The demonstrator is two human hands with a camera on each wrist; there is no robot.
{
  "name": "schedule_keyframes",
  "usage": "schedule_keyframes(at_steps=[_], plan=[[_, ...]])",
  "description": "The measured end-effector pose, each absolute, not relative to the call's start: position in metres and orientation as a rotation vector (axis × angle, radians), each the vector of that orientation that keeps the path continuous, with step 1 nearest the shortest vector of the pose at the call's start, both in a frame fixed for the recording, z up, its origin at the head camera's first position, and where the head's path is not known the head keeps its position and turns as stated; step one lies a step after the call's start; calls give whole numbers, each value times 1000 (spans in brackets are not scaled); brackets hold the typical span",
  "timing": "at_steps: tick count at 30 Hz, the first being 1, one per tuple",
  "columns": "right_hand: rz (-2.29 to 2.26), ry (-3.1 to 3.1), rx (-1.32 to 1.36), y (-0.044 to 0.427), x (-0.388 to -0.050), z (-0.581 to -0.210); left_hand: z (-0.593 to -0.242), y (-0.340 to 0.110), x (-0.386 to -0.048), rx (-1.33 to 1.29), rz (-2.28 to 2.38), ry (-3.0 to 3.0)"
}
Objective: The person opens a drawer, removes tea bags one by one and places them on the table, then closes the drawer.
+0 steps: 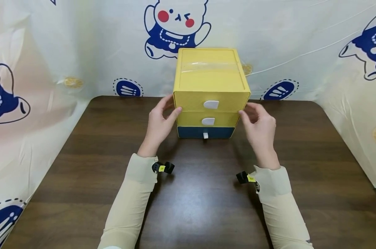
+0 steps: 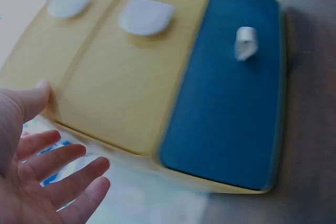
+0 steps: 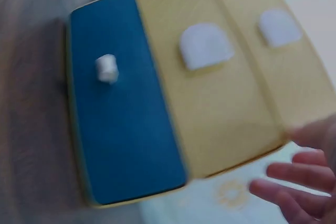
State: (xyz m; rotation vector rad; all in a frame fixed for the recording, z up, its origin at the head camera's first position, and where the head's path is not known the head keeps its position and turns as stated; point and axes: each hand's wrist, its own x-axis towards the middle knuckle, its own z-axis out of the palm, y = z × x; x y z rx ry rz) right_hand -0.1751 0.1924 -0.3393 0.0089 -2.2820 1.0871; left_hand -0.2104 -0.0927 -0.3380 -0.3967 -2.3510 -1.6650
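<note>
The left hand [image 1: 160, 122] and the right hand [image 1: 259, 124] frame the drawer box [image 1: 210, 88] from its two sides. Each thumb touches a front edge of the box, about level with the seam between its upper two drawers; the other fingers reach loosely alongside the side walls. The wrist views show those fingers spread and only slightly bent, with a wide gap from the thumb, so this looks more like a light touch than a firm clasp. Whether the fingertips press on the side walls cannot be told.

The step in hand appears to be steadying or positioning the box. If it is to be shifted, that would call for even pressure from both palms or fingers, so that it does not twist.

On the box front, the top drawer [image 1: 191, 101] and middle drawer [image 1: 191, 119] are yellow with rounded white tabs [image 1: 211, 104]; the bottom drawer [image 1: 219, 132] is dark blue with a small white pull [image 1: 205, 135]. All three look closed. A shiny clear strip [image 1: 208, 66] crosses the box's top.

The box stands upright on the table [image 1: 194, 207], towards its far edge. Behind the box hangs a pale curtain [image 1: 113, 41] printed with cartoon animals. In front of it, small black cameras [image 1: 163, 168] sit at both sleeve cuffs [image 1: 141, 169].
</note>
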Motion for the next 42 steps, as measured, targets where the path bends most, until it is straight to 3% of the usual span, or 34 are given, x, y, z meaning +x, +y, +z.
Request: schedule_keyframes(at_steps=[7, 16, 28, 42], plan=[[1063, -2134, 9, 182, -159, -304, -306, -98, -197, -473, -1540, -2111], [874, -2379, 421, 156, -166, -280, -307, -96, -197, -599, -1477, -2063], [606, -2562, 603, 147, -179, -276, -320, -94, -208, -628, -1399, -2077], [379, -2465, 799, 153, -153, -275, -323, -93, -206, -615, -1435, -2076]])
